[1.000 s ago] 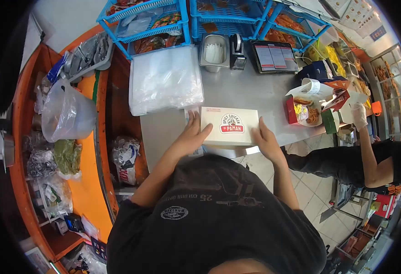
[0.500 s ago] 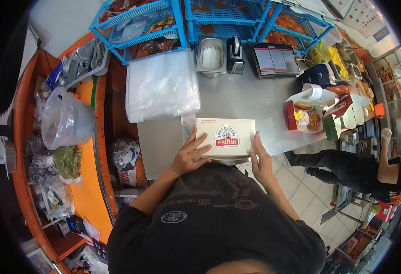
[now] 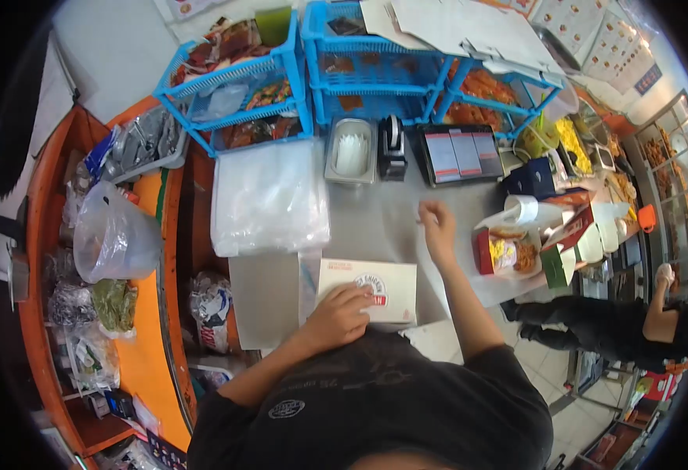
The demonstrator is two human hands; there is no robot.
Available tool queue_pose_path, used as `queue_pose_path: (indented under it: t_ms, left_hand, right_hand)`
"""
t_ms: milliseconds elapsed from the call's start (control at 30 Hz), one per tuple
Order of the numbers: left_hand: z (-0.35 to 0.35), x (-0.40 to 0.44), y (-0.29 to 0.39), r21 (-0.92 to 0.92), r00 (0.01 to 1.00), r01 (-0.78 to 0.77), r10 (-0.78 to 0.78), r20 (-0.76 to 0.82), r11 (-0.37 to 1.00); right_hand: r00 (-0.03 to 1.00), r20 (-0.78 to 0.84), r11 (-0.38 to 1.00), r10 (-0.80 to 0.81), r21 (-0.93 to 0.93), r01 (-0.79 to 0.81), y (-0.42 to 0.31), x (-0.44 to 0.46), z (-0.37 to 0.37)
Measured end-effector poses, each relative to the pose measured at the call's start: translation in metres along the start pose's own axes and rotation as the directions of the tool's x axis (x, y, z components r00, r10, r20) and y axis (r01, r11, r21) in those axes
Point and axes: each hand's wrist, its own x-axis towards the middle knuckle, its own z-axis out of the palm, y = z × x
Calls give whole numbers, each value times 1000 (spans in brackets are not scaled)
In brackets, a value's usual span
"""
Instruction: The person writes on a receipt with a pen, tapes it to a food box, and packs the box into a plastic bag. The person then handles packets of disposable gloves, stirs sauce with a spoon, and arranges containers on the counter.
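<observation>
A closed cream cardboard food box with a printed chicken logo lies on the metal counter in front of my body. My left hand rests on its lid, fingers laid over the logo and partly covering it. My right hand is reached out over the counter, off the box, with loosely bent fingers and nothing visible in them. Beyond it stand a black tape dispenser and a tablet. To its right is an open food box with food inside.
Clear plastic bags are stacked at the left of the counter, beside a metal tin of small white packets. Blue basket racks line the back. An orange shelf runs along the left. Another person stands at the right.
My right hand has left the box's right side and moved forward over the counter. My left hand has shifted from the left edge onto the lid. The camera view has tilted up.
</observation>
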Motion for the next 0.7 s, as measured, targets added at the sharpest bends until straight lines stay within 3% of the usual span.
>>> queue_pose_path:
  t_ms: [67,133,167,200,233,267,300,367,400,467,533,567,633,700]
  left_hand:
    - [2,-1,-6,-17,1000,-25,24,-16,1000]
    - [0,-2,-10,-5,999,-34,34,-22,999]
    - [3,-5,-12,-43,1000,-15,14,-29,999]
    - [2,-4,-11,-50,999,-7,5,-32,999]
    - [0,-5,-11,-60,999,0,-2,-34,998]
    - [-1,-5,-10,-76,999,2,-4,-33,997]
    - [1,-6,-12,-96,999,7,-10,-34,995]
    - [-1,-5,-12,-93,999,7,-11,-40,996]
    - [1,-4,-10,-105,999,5,-10,-41,995]
    - [1,-4,-8,-104,999,1,-7,-54,995]
    - [2,-4,-9,-75,997,-14,9,-74,997]
    - [6,-4,-11,-50,996,-27,22,-88,998]
    - [11,-7,-10,-5,994,-39,38,-100,999]
    - [17,-11,-14,62,992,-92,97,-76,994]
  right_hand:
    - [996,-83,996,14,94,-6,19,71,35]
    - [987,-93,957,-132,-272,102,79,143,59]
    - [993,-2,981,115,-158,-114,54,147,66]
    - [976,-1,969,216,-123,-215,68,160,71]
    - [965,-11,965,263,10,-263,61,156,71]
    - [967,95,924,237,285,-255,57,147,66]
    - [937,109,898,332,268,-349,38,131,58]
    - [995,-36,995,-95,-3,95,83,122,66]
    - [948,-62,940,-313,-166,299,84,113,66]
    - [845,-78,783,-529,-429,451,84,109,67]
    - [752,-27,582,-658,-652,486,61,106,66]
    - [897,93,612,-432,-700,367,35,97,56]
    - [966,131,611,-224,-753,244,20,84,35]
    - [867,104,678,-488,-580,451,28,63,6]
